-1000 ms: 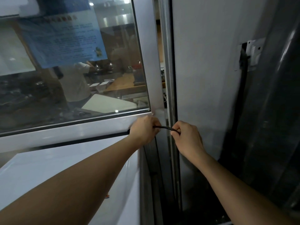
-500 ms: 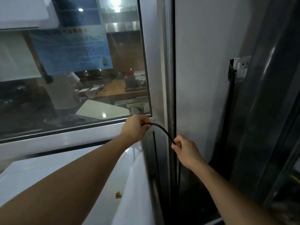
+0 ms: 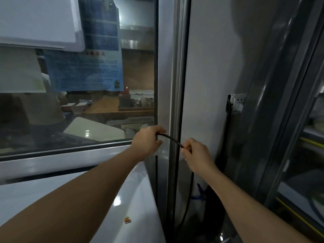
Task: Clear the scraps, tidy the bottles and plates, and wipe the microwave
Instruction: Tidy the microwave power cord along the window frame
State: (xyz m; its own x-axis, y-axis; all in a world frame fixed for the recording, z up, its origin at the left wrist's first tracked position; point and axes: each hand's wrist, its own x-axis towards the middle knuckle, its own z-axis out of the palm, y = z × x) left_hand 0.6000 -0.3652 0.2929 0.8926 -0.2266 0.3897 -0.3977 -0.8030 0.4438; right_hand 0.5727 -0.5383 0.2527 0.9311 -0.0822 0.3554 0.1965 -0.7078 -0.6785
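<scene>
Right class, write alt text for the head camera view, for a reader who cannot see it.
Two bare hands hold a black cable between them: the left hand grips one end, the right hand pinches it lower. Behind are a glass window and, to the right, a wall socket.

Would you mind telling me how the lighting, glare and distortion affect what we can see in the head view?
Head view: dim overall, the right side nearly black; ceiling-light reflections glare on the window glass and the white surface; wide-angle bending bows the metal frame; the blue notice is too soft to read; the left hand, right hand and black cable stay reasonably clear.
</scene>
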